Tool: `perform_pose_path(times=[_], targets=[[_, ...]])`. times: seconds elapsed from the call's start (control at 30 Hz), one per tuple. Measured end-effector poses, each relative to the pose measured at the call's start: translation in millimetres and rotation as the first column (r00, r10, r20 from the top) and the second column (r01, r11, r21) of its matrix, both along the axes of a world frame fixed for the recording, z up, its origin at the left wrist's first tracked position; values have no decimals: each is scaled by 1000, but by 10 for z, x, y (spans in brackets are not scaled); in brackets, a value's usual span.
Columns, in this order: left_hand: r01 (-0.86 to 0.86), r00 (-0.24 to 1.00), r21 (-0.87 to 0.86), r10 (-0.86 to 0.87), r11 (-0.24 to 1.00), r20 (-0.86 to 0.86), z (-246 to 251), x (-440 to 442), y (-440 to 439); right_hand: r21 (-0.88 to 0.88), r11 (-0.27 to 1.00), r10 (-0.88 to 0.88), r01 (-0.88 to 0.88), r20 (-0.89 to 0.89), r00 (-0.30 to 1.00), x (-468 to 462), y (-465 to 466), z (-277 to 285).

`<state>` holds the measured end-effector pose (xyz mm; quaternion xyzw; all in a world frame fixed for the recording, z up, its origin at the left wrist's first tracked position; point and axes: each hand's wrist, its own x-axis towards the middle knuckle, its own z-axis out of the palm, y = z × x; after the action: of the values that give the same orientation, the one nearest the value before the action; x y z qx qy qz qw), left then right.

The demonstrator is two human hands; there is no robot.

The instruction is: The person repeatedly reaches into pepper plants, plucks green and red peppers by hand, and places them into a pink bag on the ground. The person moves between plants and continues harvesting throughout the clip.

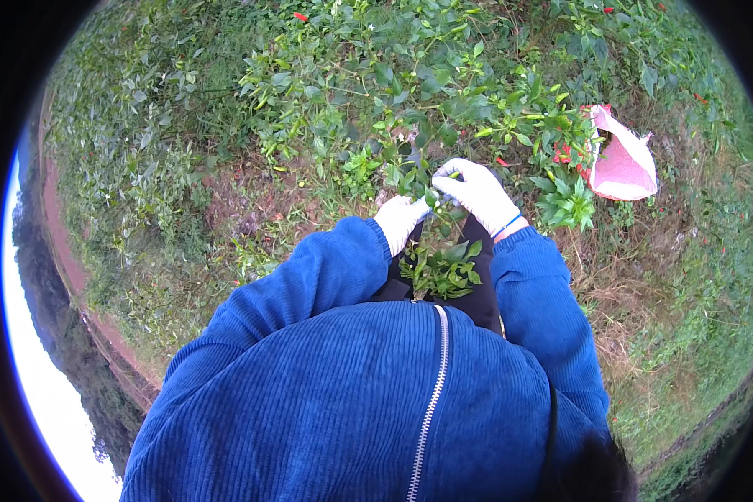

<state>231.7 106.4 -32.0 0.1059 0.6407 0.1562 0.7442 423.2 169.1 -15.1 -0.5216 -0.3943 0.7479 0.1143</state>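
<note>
Both my hands wear white gloves and meet over a chili pepper plant (442, 267) close to my lap. On the left, my left hand (401, 219) has its fingertips at a leafy stem; leaves partly cover them. Just right of it, my right hand (474, 191) bends its thumb and fingers around a small green chili pepper (455, 176) among the leaves. Whether either hand grips firmly is hard to tell. A red chili pepper (502, 162) shows beyond my right hand.
A sack with a pink inside (624, 163) stands with its mouth open at the right, beside leafy branches. Dense pepper plants (351, 88) with green and a few red chilies spread ahead. Dry grass (608, 270) covers ground at the right; a dirt track (66, 232) runs far left.
</note>
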Motion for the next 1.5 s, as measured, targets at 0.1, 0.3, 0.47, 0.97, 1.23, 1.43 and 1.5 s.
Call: perform_pose_path(times=[0.1,0.3,0.47,0.97,1.23,1.43,1.5], targets=[[-299,928,-135,321,945,189,18,32,12,129,991,17,-22,38,999,-53,6,-24],[-413,861,-196,452,889,235,164,88,36,-51,975,-220,214,-195,956,-39,-161,-180],[-438,800,-251,502,863,329,163,63,122,-654,640,-711,404,-305,633,-88,-289,-256],[-60,723,-285,238,957,649,531,170,199,-402,573,-794,715,-488,362,1262,-698,552],[-145,845,-233,243,962,476,674,360,195,-429,-123,-984,895,-63,-165,2730,-709,19],[-153,895,-182,215,971,392,615,453,149,-87,126,-986,988,-125,114,2729,-753,293],[-120,916,-113,154,986,370,600,493,149,-38,252,-955,967,-170,242,2339,-741,580]])
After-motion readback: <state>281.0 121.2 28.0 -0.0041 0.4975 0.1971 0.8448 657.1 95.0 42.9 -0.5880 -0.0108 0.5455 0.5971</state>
